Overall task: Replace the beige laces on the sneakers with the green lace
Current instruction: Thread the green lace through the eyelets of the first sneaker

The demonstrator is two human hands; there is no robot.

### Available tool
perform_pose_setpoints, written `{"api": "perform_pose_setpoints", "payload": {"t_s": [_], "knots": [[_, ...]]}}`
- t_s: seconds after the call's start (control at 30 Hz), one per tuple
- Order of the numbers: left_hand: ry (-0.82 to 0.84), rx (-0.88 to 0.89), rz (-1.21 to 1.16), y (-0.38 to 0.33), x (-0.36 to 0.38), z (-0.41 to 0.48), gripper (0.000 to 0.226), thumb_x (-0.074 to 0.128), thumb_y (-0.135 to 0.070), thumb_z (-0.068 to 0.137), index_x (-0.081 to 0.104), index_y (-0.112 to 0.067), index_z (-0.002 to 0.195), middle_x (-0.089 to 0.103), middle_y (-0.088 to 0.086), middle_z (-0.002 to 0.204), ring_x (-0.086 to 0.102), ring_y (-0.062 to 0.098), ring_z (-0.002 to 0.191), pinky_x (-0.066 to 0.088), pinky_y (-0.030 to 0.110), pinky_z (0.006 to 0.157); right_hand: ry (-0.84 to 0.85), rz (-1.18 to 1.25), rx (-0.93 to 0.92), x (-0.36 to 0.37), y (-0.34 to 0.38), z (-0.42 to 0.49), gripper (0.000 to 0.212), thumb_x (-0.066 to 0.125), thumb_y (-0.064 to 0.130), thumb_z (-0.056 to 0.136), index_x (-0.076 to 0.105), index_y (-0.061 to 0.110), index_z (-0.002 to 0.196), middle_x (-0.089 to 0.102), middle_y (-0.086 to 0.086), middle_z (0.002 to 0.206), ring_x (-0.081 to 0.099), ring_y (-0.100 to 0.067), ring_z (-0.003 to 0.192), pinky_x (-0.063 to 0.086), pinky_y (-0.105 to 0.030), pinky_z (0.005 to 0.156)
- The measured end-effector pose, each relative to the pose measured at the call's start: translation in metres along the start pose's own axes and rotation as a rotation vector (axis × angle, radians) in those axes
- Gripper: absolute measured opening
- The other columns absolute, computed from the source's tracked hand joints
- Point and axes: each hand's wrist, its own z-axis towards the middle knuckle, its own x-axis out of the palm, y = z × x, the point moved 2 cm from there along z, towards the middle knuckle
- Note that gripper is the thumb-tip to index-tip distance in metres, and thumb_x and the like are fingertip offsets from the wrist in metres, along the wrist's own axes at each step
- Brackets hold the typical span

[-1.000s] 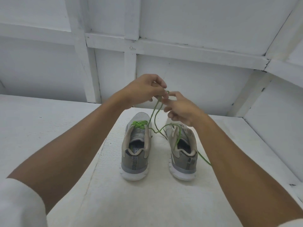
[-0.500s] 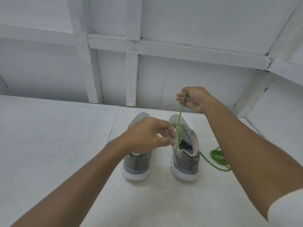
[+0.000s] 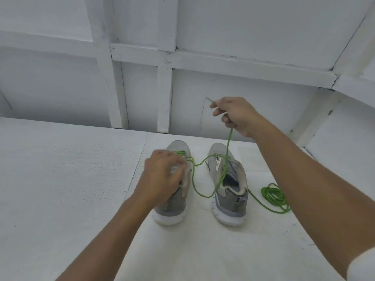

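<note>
Change: left hand has shifted off the right sneaker onto the left sneaker; the right hand holds roughly where it was, and more slack now sags between the shoes.
Left hand: fingers curled over the tongue and collar of the left sneaker, holding it down; blur hides what the fingertips pinch.
Right hand: raised above the toes, fist closed round the green lace, with the lace tip poking out past the knuckles.
Lace path: from the fist down across the right sneaker, a loose loop between the pair, then up to the front eyelets of the left sneaker. The spare coil lies on the surface just beside the right sneaker.
Beige laces: we see none on either shoe.
Handling: we judge the cord light, limp and fairly slick. It will not push and only follows a pull, so we would take it right behind the stiff tip for threading.
Risk: we suspect the coil may snag or tangle as the slack runs out.
Shoes: light and soft-sided; we reckon they will slide unless pinned at the collar.
</note>
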Motion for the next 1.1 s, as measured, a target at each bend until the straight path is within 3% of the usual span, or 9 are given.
{"api": "perform_pose_setpoints", "payload": {"t_s": [0.1,0.23,0.3,0.37,0.43,0.57,0.67,0.8,1.1], "knots": [[-0.177,-0.224,-0.062,0.021,-0.004,-0.001,0.013,0.06,-0.031,0.092,0.07,-0.026,0.098,0.064,-0.012,0.097,0.055,0.01,0.097,0.04,0.026,0.082,0.104,0.033,-0.046,0.022,-0.009,-0.012,0.011,0.058,0.001,0.091,0.068,0.002,0.093,0.066,-0.007,0.076,0.051,-0.011,0.05,0.041,-0.02,0.045],[-0.12,-0.456,-0.082,0.045,0.005,0.001,0.027,0.059,-0.048,0.091,0.065,-0.024,0.103,0.067,-0.011,0.095,0.061,0.002,0.078,0.049,0.027,0.072,0.158,-0.228,-0.097,0.055,-0.019,-0.025,0.008,0.065,0.01,0.085,0.072,0.012,0.088,0.064,0.011,0.063,0.044,-0.004,0.047,0.034,-0.015,0.046],[-0.121,-0.474,-0.095,0.048,0.009,0.001,0.031,0.058,-0.049,0.091,0.068,-0.022,0.102,0.068,-0.01,0.094,0.063,0.006,0.078,0.051,0.029,0.073,0.173,-0.33,-0.147,0.071,-0.025,-0.031,0.009,0.066,0.022,0.088,0.073,0.016,0.088,0.067,0.008,0.072,0.051,0.005,0.051,0.038,-0.01,0.05],[-0.136,-0.478,-0.116,0.049,0.011,0.002,0.032,0.057,-0.049,0.092,0.07,-0.022,0.102,0.069,-0.008,0.094,0.064,0.01,0.081,0.049,0.027,0.07,0.188,-0.344,-0.171,0.085,-0.032,-0.035,0.013,0.067,0.028,0.089,0.075,0.018,0.089,0.07,0.005,0.081,0.06,0.002,0.067,0.044,-0.012,0.058],[-0.133,-0.473,-0.145,0.05,0.011,0.002,0.032,0.056,-0.049,0.093,0.07,-0.023,0.106,0.069,-0.005,0.096,0.064,0.011,0.081,0.048,0.024,0.068,0.199,-0.362,-0.174,0.098,-0.04,-0.038,0.01,0.067,0.027,0.088,0.074,0.021,0.084,0.07,0.007,0.08,0.062,-0.006,0.071,0.044,-0.017,0.06],[-0.151,-0.485,-0.209,0.053,0.015,0.0,0.036,0.052,-0.048,0.095,0.07,-0.023,0.113,0.07,-0.003,0.102,0.065,0.015,0.089,0.051,0.03,0.078,0.21,-0.442,-0.193,0.116,-0.057,-0.04,0.011,0.066,0.025,0.087,0.074,0.021,0.082,0.062,0.014,0.074,0.055,0.0,0.07,0.037,-0.013,0.059],[-0.189,-0.548,-0.294,0.054,0.018,-0.002,0.03,0.051,-0.044,0.096,0.07,-0.024,0.11,0.07,-0.007,0.1,0.064,0.012,0.088,0.047,0.025,0.071,0.19,-0.447,-0.172,0.122,-0.066,-0.041,0.012,0.064,0.025,0.088,0.075,0.02,0.087,0.063,0.012,0.082,0.055,-0.002,0.077,0.037,-0.011,0.062],[-0.208,-0.607,-0.367,0.056,0.022,-0.003,0.025,0.049,-0.034,0.097,0.069,-0.024,0.108,0.069,-0.008,0.097,0.062,0.015,0.094,0.05,0.036,0.084,0.17,-0.453,-0.155,0.127,-0.072,-0.043,0.014,0.063,0.025,0.087,0.075,0.02,0.091,0.072,0.005,0.097,0.06,-0.01,0.091,0.045,-0.023,0.077],[-0.217,-0.63,-0.404,0.057,0.024,-0.003,0.023,0.047,-0.026,0.097,0.067,-0.021,0.107,0.068,-0.003,0.099,0.061,0.017,0.095,0.05,0.038,0.085,0.127,-0.497,-0.159,0.133,-0.077,-0.043,0.013,0.062,0.027,0.088,0.074,0.022,0.093,0.069,0.006,0.093,0.061,-0.015,0.092,0.042,-0.023,0.073]]}}
